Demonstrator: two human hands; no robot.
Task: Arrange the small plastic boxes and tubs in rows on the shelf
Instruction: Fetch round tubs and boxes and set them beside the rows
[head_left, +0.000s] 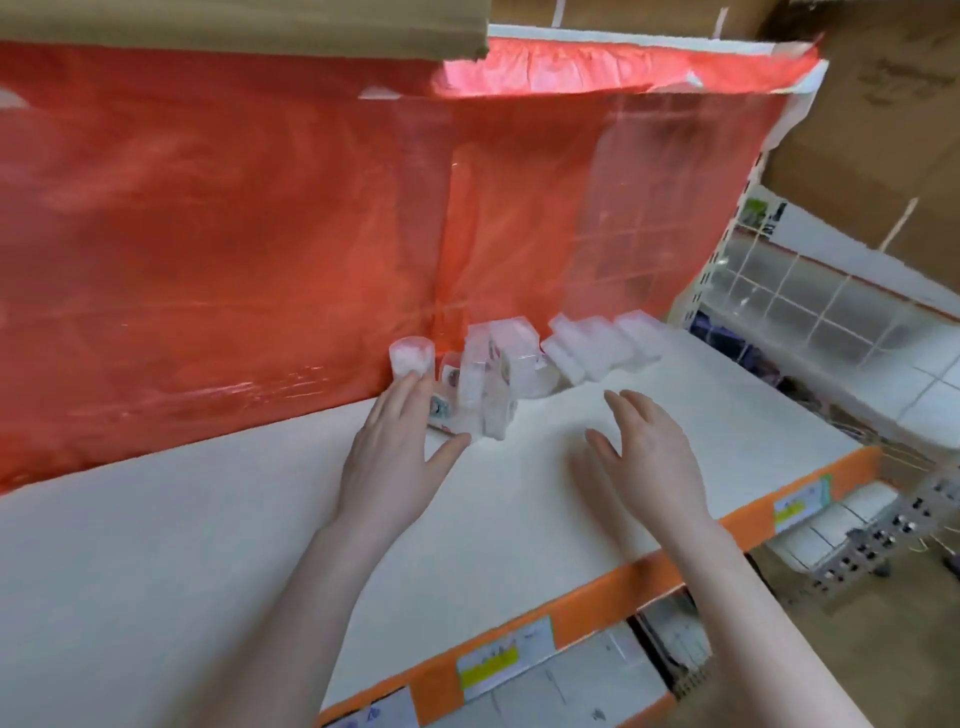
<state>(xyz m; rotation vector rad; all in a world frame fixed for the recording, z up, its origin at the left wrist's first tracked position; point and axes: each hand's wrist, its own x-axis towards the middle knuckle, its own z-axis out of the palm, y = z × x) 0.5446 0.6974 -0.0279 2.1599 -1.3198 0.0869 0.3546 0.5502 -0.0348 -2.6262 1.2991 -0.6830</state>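
Both forearms are stretched over the white shelf (208, 545), the left hand (395, 441) laid flat-fingered against the jumbled clear plastic boxes (493, 374) and apparently a round tub (412, 356) by the red sheet (234, 234), the right hand (649, 447) spread, nothing held; toppled boxes are best righted singly.

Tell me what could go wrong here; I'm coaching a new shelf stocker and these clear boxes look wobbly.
1. The upright clear plastic boxes stand crowded and uneven by the left hand; a nudge could topple several.
2. The small round clear tub at the left fingertips sits against the red plastic sheet; it may roll or tip.
3. The flat clear boxes lean like dominoes and could slide flat.
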